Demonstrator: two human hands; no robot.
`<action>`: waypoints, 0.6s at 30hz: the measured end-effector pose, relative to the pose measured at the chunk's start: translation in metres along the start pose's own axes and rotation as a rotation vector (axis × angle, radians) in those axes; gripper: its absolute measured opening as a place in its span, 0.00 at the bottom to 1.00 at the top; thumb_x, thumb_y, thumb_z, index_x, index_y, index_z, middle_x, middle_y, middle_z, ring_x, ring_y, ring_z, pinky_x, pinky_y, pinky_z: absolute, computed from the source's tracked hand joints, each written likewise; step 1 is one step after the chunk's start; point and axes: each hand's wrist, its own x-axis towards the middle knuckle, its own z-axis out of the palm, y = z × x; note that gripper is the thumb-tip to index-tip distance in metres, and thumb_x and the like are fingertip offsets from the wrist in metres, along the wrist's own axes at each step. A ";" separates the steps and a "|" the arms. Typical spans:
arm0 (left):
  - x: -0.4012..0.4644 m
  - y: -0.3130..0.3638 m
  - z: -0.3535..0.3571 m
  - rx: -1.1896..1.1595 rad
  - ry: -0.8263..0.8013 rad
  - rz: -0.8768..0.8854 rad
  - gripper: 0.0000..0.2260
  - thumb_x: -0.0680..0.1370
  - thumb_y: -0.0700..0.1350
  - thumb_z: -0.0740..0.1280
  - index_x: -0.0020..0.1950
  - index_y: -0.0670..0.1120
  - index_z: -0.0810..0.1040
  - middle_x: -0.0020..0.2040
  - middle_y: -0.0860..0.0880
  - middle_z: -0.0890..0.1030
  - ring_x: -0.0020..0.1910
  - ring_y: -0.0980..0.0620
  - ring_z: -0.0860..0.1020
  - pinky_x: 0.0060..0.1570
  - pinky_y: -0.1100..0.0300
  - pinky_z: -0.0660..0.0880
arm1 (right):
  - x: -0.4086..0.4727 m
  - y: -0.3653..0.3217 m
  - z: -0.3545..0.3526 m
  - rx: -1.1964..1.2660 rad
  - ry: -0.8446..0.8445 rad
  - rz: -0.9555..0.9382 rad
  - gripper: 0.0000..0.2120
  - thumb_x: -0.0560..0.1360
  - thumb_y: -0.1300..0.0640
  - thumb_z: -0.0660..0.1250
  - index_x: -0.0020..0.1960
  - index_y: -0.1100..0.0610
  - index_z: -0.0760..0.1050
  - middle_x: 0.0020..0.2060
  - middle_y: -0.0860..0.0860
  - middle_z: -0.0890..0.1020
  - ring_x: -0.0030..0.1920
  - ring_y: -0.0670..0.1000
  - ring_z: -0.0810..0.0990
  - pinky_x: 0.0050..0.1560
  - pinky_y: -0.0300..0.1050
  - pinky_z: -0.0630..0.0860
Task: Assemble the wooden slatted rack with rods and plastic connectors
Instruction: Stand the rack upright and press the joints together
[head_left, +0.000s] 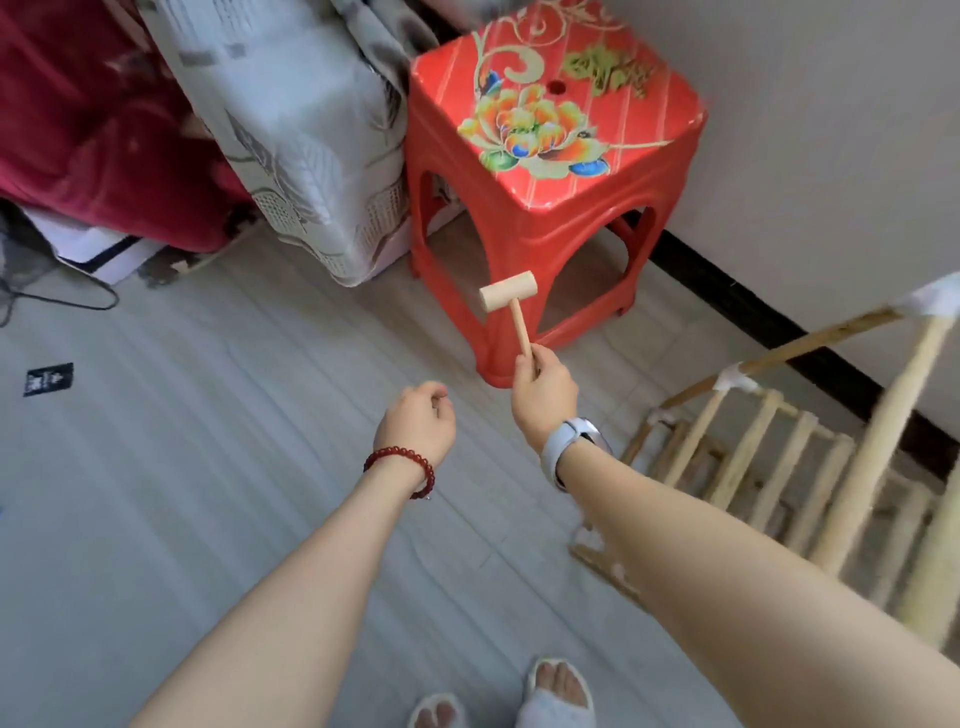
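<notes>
Pictured mid-assembly: small wooden mallet (511, 306) pinched by its handle in right hand (543, 387), left hand (415, 423) loosely curled and apparently empty, part-built slatted rack (779, 467) blurred on floor (208, 467) at right, its white connectors (735, 382) likely needing tapping home next.

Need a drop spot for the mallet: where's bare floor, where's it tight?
Open floor between the black card, left hand and slippers. The red stool top is bare too. Crowded on the right, where the wooden rack stands along the wall.
</notes>
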 end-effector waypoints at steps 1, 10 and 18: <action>0.003 0.015 -0.011 0.015 0.009 0.020 0.14 0.79 0.43 0.58 0.63 0.44 0.74 0.61 0.43 0.76 0.59 0.44 0.74 0.57 0.56 0.70 | 0.005 -0.014 -0.013 -0.024 0.015 -0.004 0.12 0.79 0.61 0.56 0.60 0.62 0.73 0.55 0.59 0.77 0.53 0.59 0.75 0.42 0.40 0.62; 0.098 0.114 -0.070 0.180 0.010 0.378 0.21 0.78 0.42 0.60 0.71 0.45 0.65 0.71 0.46 0.64 0.69 0.46 0.63 0.63 0.52 0.65 | 0.130 -0.112 -0.063 -0.175 0.188 -0.082 0.14 0.77 0.65 0.56 0.58 0.63 0.75 0.52 0.61 0.77 0.50 0.61 0.75 0.40 0.42 0.62; 0.175 0.150 -0.061 0.537 -0.236 0.600 0.28 0.78 0.46 0.58 0.76 0.50 0.52 0.77 0.51 0.45 0.76 0.51 0.41 0.71 0.43 0.51 | 0.213 -0.127 -0.052 -0.206 0.189 0.048 0.17 0.76 0.66 0.58 0.61 0.58 0.77 0.55 0.60 0.77 0.56 0.60 0.75 0.53 0.49 0.72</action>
